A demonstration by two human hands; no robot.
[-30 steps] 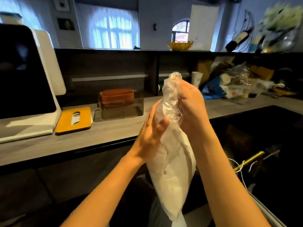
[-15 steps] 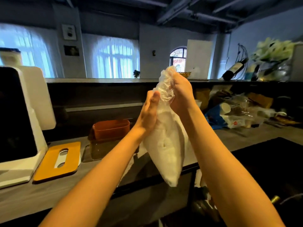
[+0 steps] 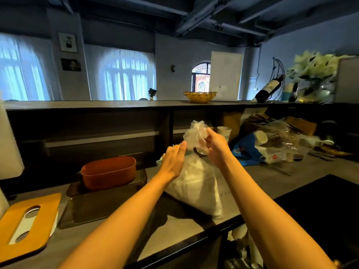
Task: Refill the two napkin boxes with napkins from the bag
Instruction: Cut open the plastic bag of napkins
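Observation:
The clear plastic bag of white napkins point(image 3: 196, 183) now rests on the grey counter point(image 3: 268, 177). My right hand point(image 3: 215, 147) grips the bag's twisted neck, fingers curled round the crumpled plastic. My left hand point(image 3: 173, 162) lies against the bag's upper left side with fingers straight, its fingertips touching the neck. An orange-brown napkin box point(image 3: 108, 171) stands left of the bag on a dark tray point(image 3: 101, 206). A yellow lid with an oval slot point(image 3: 29, 224) lies at the near left.
A white screen stand point(image 3: 7, 148) is at the far left. A heap of bags and paper cups point(image 3: 272, 144) lies on the counter to the right. A dark sink point(image 3: 326, 210) opens at the near right. A raised shelf point(image 3: 116, 104) runs behind.
The bag came down from mid-air and forward onto the counter. My right hand still holds its neck, and my left hand followed it down along its side.

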